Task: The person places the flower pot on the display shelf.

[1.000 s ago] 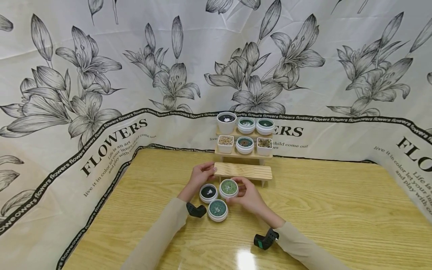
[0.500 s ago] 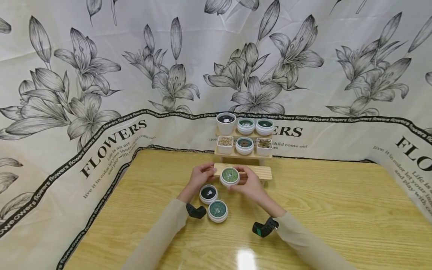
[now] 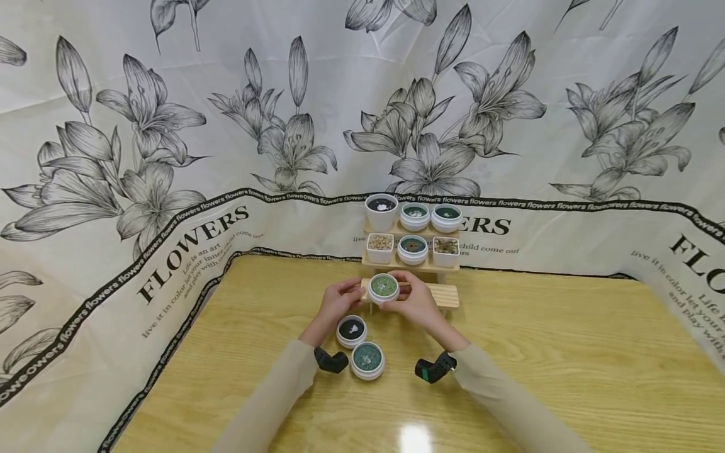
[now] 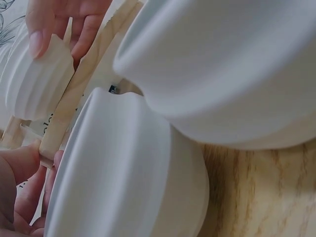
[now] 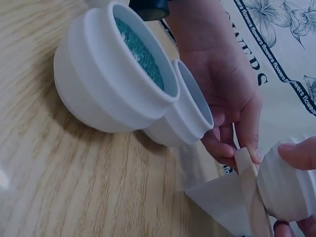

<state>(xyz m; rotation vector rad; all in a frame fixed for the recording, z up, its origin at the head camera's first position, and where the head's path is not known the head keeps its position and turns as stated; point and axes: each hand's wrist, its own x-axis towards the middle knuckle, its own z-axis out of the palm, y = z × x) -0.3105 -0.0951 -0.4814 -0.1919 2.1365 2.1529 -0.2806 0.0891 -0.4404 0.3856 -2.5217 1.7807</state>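
Observation:
My right hand (image 3: 418, 305) grips a small white ribbed pot (image 3: 384, 287) with a green filling, thumb on its side. The pot is at the left part of the lowest wooden shelf (image 3: 444, 296); in the right wrist view its base is right at the board (image 5: 253, 190). With thumb and fingers my left hand (image 3: 337, 303) pinches that shelf's left end, as the left wrist view also shows. In front of the shelf, a white pot with a dark filling (image 3: 351, 329) and one with a teal filling (image 3: 367, 358) stand on the table close together.
Behind the lowest shelf rise two higher steps bearing several white pots: a square pot of pale pebbles (image 3: 380, 244) on the middle step, a taller round pot (image 3: 381, 212) on top. A flower-printed cloth (image 3: 306, 239) hangs behind the wooden table (image 3: 538, 352).
My right hand has lifted the green-filled pot from beside the other two and carried it forward to the lowest shelf. My left hand has kept hold of the shelf's end.

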